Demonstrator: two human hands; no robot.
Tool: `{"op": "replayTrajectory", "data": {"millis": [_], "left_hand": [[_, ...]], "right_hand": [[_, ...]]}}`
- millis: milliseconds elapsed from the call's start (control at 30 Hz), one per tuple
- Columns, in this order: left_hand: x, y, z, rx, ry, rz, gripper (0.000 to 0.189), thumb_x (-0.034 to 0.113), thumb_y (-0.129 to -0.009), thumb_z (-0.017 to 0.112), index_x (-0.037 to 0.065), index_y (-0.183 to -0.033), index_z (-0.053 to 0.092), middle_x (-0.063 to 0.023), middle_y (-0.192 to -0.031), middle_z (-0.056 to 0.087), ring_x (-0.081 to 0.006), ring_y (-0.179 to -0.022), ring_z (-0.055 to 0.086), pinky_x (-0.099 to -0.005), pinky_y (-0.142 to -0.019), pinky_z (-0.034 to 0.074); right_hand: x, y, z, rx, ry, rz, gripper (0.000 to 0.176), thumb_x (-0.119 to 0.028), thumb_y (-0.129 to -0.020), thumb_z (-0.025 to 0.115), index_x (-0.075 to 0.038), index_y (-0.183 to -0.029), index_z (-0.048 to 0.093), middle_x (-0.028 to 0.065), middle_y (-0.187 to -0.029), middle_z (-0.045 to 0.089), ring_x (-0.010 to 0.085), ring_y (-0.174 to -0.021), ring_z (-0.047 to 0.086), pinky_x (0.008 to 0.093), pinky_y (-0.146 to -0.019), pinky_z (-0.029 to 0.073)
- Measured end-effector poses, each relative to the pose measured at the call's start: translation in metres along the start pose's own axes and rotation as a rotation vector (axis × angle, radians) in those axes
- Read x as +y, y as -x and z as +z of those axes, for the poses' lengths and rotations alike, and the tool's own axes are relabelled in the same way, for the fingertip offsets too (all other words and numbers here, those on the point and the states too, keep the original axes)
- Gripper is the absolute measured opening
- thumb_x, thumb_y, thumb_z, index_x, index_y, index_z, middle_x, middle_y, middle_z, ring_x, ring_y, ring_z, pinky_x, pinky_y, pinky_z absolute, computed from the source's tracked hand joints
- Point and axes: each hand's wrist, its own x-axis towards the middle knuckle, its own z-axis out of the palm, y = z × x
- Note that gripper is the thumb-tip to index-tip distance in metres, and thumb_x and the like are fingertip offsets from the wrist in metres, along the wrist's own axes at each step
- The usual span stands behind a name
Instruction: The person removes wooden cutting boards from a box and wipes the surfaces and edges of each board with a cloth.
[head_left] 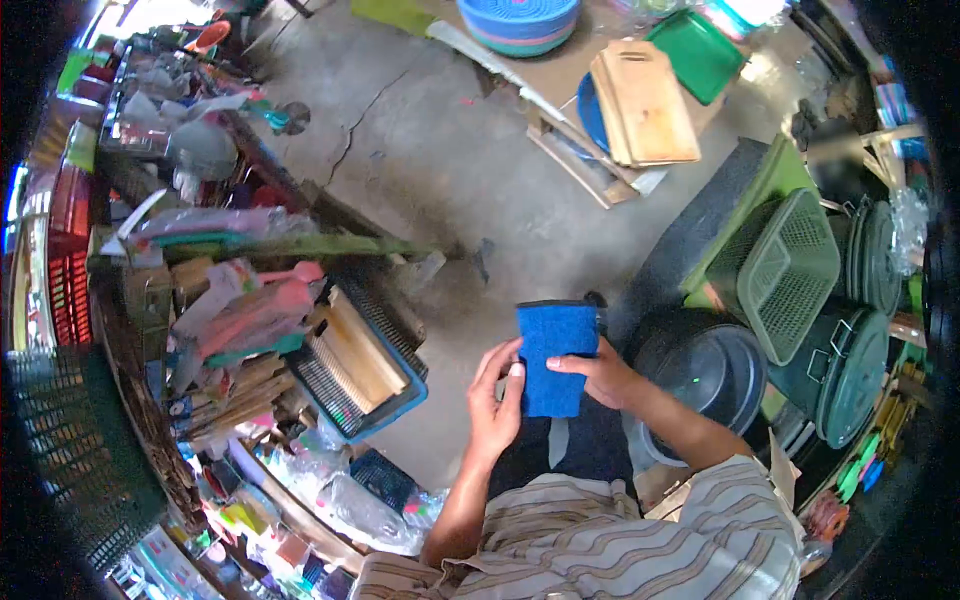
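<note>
A blue rectangular folded cloth (555, 385) with a fuzzy surface and a dark top edge is held upright in front of my body. My right hand (607, 374) grips it from the right side, thumb lying across its front and the fingers hidden behind. At the cloth's left edge, my left hand (494, 402) is closed with thumb and fingertips against it; part of those fingers is hidden behind the cloth.
On my right are a large dark basin (705, 385), a green mesh basket (795, 275) and lidded green pots (855, 375). A blue-rimmed crate (385, 425) holds wooden pieces at left. Ahead, cutting boards (650, 110) and stacked blue baskets (520, 22) sit on a low table.
</note>
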Motion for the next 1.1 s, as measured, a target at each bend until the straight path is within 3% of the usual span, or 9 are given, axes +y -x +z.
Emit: {"op": "replayTrajectory", "data": {"millis": [267,333,500,600,667,700,767,933,1100], "left_hand": [[0.003,-0.086,0.118,-0.211,0.395,-0.308,0.036,0.02,-0.112,0.056,0.001,-0.141,0.064,-0.0086,-0.133,0.069,-0.0153,-0.124,0.061,-0.0309,-0.109,0.045],[0.001,-0.113,0.15,-0.235,0.359,-0.278,0.037,0.023,-0.112,0.058,0.0,-0.141,0.063,-0.0069,-0.131,0.07,-0.0138,-0.121,0.061,-0.0301,-0.107,0.046],[0.016,-0.206,0.22,-0.234,0.122,-0.172,0.038,0.027,-0.11,0.059,0.0,-0.137,0.067,-0.0047,-0.117,0.072,-0.0116,-0.105,0.062,-0.0303,-0.092,0.051],[0.008,-0.277,0.258,-0.147,0.094,-0.174,0.041,0.027,-0.108,0.061,0.001,-0.14,0.064,-0.0089,-0.119,0.073,-0.0142,-0.105,0.063,-0.0306,-0.092,0.05],[0.015,-0.313,0.281,-0.105,0.17,-0.172,0.049,0.026,-0.107,0.062,-0.001,-0.147,0.058,-0.0131,-0.122,0.072,-0.0171,-0.109,0.063,-0.0316,-0.096,0.05],[0.02,-0.325,0.29,-0.109,0.173,-0.18,0.049,0.026,-0.107,0.062,-0.001,-0.147,0.058,-0.0131,-0.122,0.072,-0.0171,-0.109,0.063,-0.0316,-0.096,0.05],[0.028,-0.346,0.301,-0.129,0.166,-0.237,0.056,0.029,-0.108,0.059,-0.004,-0.152,0.051,-0.0177,-0.149,0.059,-0.0263,-0.134,0.058,-0.0413,-0.109,0.048],[0.017,-0.369,0.316,-0.113,0.186,-0.252,0.059,0.028,-0.107,0.06,-0.005,-0.154,0.048,-0.0193,-0.149,0.058,-0.0269,-0.132,0.058,-0.0409,-0.108,0.048],[0.026,-0.368,0.326,-0.021,0.167,-0.256,0.052,0.027,-0.106,0.062,-0.004,-0.148,0.055,-0.0139,-0.137,0.063,-0.0208,-0.121,0.06,-0.0361,-0.102,0.049]], "right_hand": [[-0.074,0.004,-0.088,0.232,-0.035,-0.096,0.043,-0.018,-0.09,0.08,-0.005,-0.129,0.067,0.0078,-0.119,0.074,0.02,-0.108,0.071,0.0405,-0.099,0.056],[-0.092,-0.007,-0.116,0.322,-0.213,-0.137,0.043,-0.019,-0.09,0.081,-0.006,-0.128,0.067,0.0072,-0.118,0.074,0.02,-0.107,0.071,0.0404,-0.098,0.056],[-0.158,-0.028,-0.201,0.567,-0.057,-0.297,0.041,-0.014,-0.091,0.078,-0.006,-0.13,0.067,0.011,-0.122,0.073,0.0278,-0.113,0.071,0.0435,-0.102,0.054],[-0.203,-0.031,-0.271,0.527,1.181,-0.81,0.057,0.01,-0.087,0.06,-0.017,-0.137,0.066,0.0211,-0.129,0.068,0.04,-0.126,0.063,0.0493,-0.113,0.047],[-0.238,-0.051,-0.308,0.533,1.275,-0.965,0.047,0.001,-0.086,0.065,-0.008,-0.132,0.066,0.0182,-0.122,0.071,0.036,-0.115,0.069,0.0472,-0.105,0.053],[-0.259,-0.062,-0.314,0.535,1.279,-0.955,0.047,0.001,-0.086,0.065,-0.008,-0.132,0.066,0.0182,-0.122,0.071,0.036,-0.115,0.069,0.0472,-0.105,0.053],[-0.301,-0.093,-0.305,0.554,-0.222,-0.221,0.042,-0.012,-0.083,0.072,-0.001,-0.123,0.067,0.0144,-0.113,0.073,0.0306,-0.101,0.074,0.0431,-0.094,0.059],[-0.326,-0.127,-0.311,0.677,-0.029,-0.274,0.051,-0.028,-0.076,0.081,0.0,-0.117,0.069,0.0135,-0.108,0.073,0.0264,-0.093,0.074,0.0402,-0.085,0.06],[-0.319,-0.136,-0.306,0.814,0.248,-0.337,0.036,-0.029,-0.078,0.078,-0.001,-0.1,0.074,0.0092,-0.093,0.075,0.0226,-0.085,0.073,0.0367,-0.078,0.057]]}}
